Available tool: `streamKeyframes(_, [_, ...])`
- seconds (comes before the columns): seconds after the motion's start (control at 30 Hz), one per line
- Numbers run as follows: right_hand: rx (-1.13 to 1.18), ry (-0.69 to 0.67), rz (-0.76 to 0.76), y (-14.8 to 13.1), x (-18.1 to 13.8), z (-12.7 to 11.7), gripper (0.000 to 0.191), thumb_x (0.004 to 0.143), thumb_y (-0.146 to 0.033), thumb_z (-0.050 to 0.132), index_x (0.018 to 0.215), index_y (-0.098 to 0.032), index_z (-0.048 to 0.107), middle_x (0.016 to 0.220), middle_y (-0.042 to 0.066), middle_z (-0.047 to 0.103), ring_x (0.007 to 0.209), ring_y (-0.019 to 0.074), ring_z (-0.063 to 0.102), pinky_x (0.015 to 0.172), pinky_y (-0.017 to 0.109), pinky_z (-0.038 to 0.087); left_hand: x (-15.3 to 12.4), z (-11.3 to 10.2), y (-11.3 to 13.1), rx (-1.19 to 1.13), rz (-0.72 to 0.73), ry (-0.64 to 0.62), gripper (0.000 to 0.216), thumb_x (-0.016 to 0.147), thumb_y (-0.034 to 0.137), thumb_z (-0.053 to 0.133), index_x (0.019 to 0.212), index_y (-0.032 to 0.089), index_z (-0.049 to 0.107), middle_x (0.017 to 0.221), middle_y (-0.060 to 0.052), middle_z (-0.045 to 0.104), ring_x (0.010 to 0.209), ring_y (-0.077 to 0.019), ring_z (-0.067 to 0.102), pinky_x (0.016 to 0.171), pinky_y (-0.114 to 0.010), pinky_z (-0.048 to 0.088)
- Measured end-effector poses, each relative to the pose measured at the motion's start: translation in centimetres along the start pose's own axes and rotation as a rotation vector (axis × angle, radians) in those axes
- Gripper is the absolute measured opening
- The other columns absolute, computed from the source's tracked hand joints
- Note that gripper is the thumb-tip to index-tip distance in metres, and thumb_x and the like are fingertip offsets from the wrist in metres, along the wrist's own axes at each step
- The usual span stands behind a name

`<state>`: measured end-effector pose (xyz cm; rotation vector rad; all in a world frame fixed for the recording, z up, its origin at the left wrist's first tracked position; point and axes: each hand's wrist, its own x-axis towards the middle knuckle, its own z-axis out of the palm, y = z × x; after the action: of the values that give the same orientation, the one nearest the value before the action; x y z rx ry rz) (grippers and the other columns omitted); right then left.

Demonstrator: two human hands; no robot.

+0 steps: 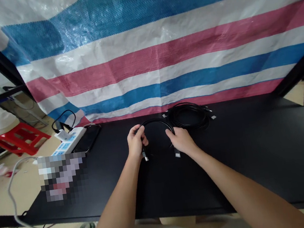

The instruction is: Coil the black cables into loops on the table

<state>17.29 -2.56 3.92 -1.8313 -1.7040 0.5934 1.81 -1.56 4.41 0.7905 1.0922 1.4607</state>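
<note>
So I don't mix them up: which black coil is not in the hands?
The far coil, lying on the table near the striped sheet; the near coil is held in the left hand and right hand.

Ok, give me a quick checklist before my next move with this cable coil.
1. Left hand gripping the held coil: ok.
2. Right hand gripping its opposite side: ok.
3. Left plug and right plug both visible: ok.
4. Held coil apart from the rear coil: cannot tell, they sit very close in view.
5. Held coil tied: cannot tell, no tie visible.
6. Phone away from both hands: ok, beside the power strip.
</note>
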Motion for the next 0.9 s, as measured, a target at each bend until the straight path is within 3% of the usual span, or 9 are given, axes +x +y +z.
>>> streamKeyframes(0.13, [-0.255, -0.069, 0.053, -0.6, -0.3, -0.3, 0.03, 0.091, -0.033, 0.041, 0.086, -0.016, 0.064, 0.088, 0.016, 0.07, 0.085, 0.0274, 0.067, 0.067, 0.031, 0.043, 0.4, -0.5, -0.2, 0.269, 0.067, -0.015, 0.028, 0.055, 0.023, 0.075, 0.076, 0.017, 0.058, 0.042, 0.011, 0.044, 0.03, -0.0055, 0.037, 0.034, -0.02, 0.034])
streamKeyframes(0.27, [-0.356, -0.117, 0.084, -1.0, -0.6, -0.7, 0.033, 0.092, -0.035, 0.041, 0.104, -0.013, 0.063, 0.094, 0.018, 0.07, 0.089, 0.0295, 0.067, 0.068, 0.033, 0.045, 0.5, -0.9, -0.3, 0.488, 0.172, 0.075, 0.02, 0.063, 0.021, 0.069, 0.082, 0.017, 0.067, 0.049, 0.006, 0.054, 0.034, -0.0088, 0.046, 0.037, -0.022, 0.035])
streamKeyframes(0.37, [-0.362, -0.099, 0.024, -1.0, -0.7, -0.6, 0.034, 0.091, -0.029, 0.044, 0.115, -0.011, 0.059, 0.1, 0.018, 0.069, 0.095, 0.029, 0.067, 0.073, 0.033, 0.046, 0.5, -1.1, -0.2, 0.592, 0.249, 0.087, 0.02, 0.066, 0.018, 0.068, 0.086, 0.02, 0.07, 0.054, 0.005, 0.058, 0.038, -0.0097, 0.049, 0.045, -0.023, 0.04])
streamKeyframes(0.47, [-0.407, -0.107, -0.035, -1.1, -0.8, -0.3, 0.033, 0.092, -0.024, 0.042, 0.115, -0.011, 0.06, 0.101, 0.019, 0.069, 0.095, 0.0279, 0.067, 0.075, 0.033, 0.047, 0.6, -1.3, 0.0, 0.684, 0.285, 0.072, 0.005, 0.068, 0.018, 0.067, 0.071, 0.022, 0.07, 0.047, 0.004, 0.055, 0.043, -0.0128, 0.051, 0.054, -0.025, 0.042])
streamKeyframes(0.63, [-0.564, -0.176, -0.042, -2.2, -0.6, 0.2, 0.034, 0.091, -0.017, 0.036, 0.105, -0.009, 0.065, 0.095, 0.021, 0.069, 0.091, 0.0294, 0.068, 0.07, 0.034, 0.048, 1.2, -2.2, 0.2, 0.77, 0.263, 0.059, 0.02, 0.067, 0.021, 0.068, 0.049, 0.023, 0.061, 0.044, 0.001, 0.054, 0.053, -0.0188, 0.057, 0.061, -0.028, 0.044])
streamKeyframes(0.77, [-0.56, -0.169, -0.06, -3.4, 0.8, 0.8, 0.035, 0.088, -0.012, 0.038, 0.107, -0.009, 0.066, 0.104, 0.023, 0.067, 0.094, 0.0277, 0.068, 0.071, 0.032, 0.049, 1.7, -3.0, 0.5, 0.919, 0.259, 0.097, 0.009, 0.06, 0.016, 0.072, 0.066, 0.022, 0.069, 0.071, -0.005, 0.068, 0.077, -0.0243, 0.065, 0.077, -0.033, 0.048])
streamKeyframes(0.9, [-0.492, -0.183, 0.003, -4.6, 2.9, 1.6, 0.034, 0.084, -0.009, 0.044, 0.108, -0.009, 0.068, 0.105, 0.024, 0.067, 0.099, 0.0294, 0.066, 0.073, 0.032, 0.05, 1.4, -3.2, 0.7, 1.167, 0.276, 0.042, 0.047, 0.06, 0.029, 0.076, 0.105, 0.019, 0.067, 0.113, -0.016, 0.065, 0.108, -0.0327, 0.059, 0.094, -0.042, 0.044])
